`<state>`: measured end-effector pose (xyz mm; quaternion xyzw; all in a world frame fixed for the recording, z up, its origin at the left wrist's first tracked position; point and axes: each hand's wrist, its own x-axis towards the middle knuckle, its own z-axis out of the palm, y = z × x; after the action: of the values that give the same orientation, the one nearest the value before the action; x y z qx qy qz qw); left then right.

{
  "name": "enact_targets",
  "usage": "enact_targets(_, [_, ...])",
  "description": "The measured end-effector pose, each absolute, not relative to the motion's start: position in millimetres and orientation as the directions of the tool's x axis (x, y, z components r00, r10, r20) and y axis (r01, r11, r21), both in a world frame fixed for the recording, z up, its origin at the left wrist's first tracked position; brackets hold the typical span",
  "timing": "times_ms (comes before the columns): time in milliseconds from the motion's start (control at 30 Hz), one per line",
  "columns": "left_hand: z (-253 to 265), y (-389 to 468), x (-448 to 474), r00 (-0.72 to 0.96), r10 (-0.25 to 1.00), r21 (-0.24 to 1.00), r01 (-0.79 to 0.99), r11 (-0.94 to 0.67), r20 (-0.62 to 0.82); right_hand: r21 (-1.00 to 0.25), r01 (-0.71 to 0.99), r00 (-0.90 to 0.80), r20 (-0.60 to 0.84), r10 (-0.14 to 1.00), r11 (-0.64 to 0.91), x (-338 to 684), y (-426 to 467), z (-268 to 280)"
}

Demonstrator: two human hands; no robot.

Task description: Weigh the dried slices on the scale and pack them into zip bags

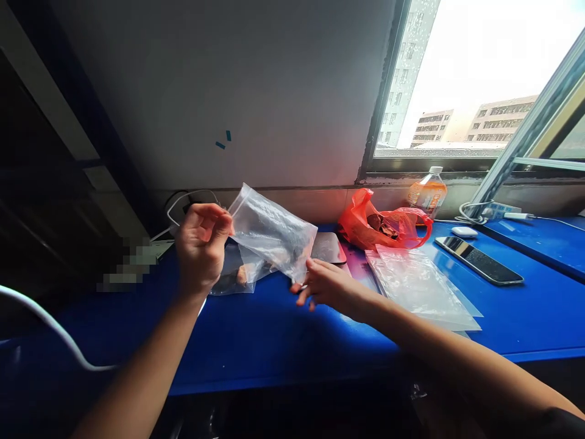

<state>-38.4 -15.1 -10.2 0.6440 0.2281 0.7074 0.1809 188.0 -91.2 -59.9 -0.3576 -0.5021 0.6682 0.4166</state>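
Between my two hands a clear plastic zip bag (274,228) is held slanted above the blue table (256,341). My left hand (201,247) pinches its upper left corner near the zip edge. The lower right corner lies at the thumb and fingers of my right hand (333,285), which grip it. Under the held bag, another clear bag (228,281) rests on the table with something brown in it, partly hidden. Just behind my right hand is a silver-grey flat device (329,247), half covered by the bag.
Right of my hands lie a stack of clear plastic bags (423,289) and a phone (479,261). Behind them stand an open red plastic bag (361,222) with brown contents and an orange drink bottle (429,194). A small white case (464,232) and cables are near the window wall.
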Motion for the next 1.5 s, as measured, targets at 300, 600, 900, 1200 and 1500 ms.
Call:
enact_targets(300, [-12,-24,-36,0.184,0.645,0.652,0.033,-0.758,0.741,-0.951,-0.287,-0.051,0.138,0.989,0.118,206,-99,-45])
enact_targets(600, [-25,-25,-25,0.266,0.605,0.549,0.261,-0.794,0.750,-0.853,0.415,0.623,0.520,0.585,0.317,356,-156,-26])
enact_targets(900, [-30,-21,-24,0.226,0.619,0.565,0.261,-0.783,0.752,-0.114,0.973,0.228,0.602,0.765,-0.200,396,-121,-12])
enact_targets(1200, [-33,-20,-30,0.407,0.691,0.560,0.404,-0.723,0.598,0.052,0.943,0.254,0.524,0.813,-0.328,364,-62,48])
enact_targets(1500, [-32,-31,-16,0.615,0.661,0.446,0.492,-0.748,0.430,0.018,0.974,0.182,0.531,0.828,-0.226,360,-38,76])
